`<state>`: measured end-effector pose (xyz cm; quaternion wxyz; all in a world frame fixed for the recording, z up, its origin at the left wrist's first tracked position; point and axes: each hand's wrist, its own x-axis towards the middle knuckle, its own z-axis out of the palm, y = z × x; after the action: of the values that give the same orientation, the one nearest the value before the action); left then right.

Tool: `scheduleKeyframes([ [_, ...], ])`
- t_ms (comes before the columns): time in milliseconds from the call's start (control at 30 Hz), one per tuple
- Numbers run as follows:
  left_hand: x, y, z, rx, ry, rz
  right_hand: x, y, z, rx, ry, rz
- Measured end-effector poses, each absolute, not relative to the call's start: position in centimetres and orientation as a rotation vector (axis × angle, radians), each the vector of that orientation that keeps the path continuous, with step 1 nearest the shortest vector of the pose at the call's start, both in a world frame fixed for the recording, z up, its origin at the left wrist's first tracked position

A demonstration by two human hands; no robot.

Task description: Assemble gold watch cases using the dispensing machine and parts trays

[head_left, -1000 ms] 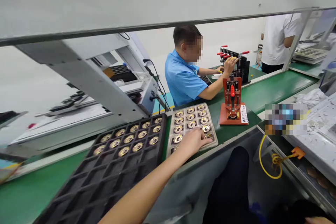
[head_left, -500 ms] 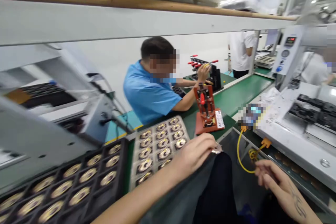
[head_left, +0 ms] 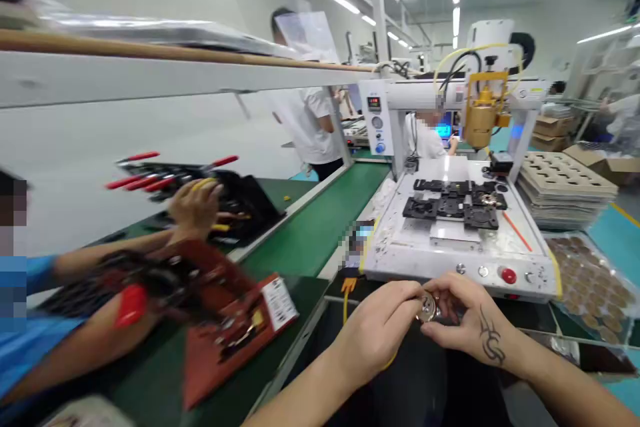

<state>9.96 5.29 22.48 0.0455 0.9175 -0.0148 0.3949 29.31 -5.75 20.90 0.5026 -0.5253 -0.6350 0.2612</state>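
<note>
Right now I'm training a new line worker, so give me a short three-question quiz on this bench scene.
1. True or false: both hands, left hand and right hand, hold the round part.
2. What colour is the large button on the white machine?
3. The red fixture lies on: A) the green belt B) the floor C) the cardboard trays.

Key: 1 true; 2 red; 3 A.

The head camera looks forward and down, close over the hands, toward the white machine.
</note>
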Motion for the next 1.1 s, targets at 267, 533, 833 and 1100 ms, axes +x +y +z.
scheduleKeyframes([
  [267,23.3,11.1,27.5,2.747,0.071,0.822,39.6,-9.2,21.6,-1.609,-1.193,0.333],
  [533,39.2,17.1,29.6,2.829,0.400,0.254,45.9,-14.0,22.1,-1.655,-1.043,0.172],
  [833,43.3,18.2,30.7,2.840,0.450,-0.210,50.8,-14.2,21.9,-1.641,-0.942,0.107],
  [1100,40.2,18.0,32.3,2.664,0.412,0.276,54.2,-1.9,22.6,-1.678,-1.218,0.130],
])
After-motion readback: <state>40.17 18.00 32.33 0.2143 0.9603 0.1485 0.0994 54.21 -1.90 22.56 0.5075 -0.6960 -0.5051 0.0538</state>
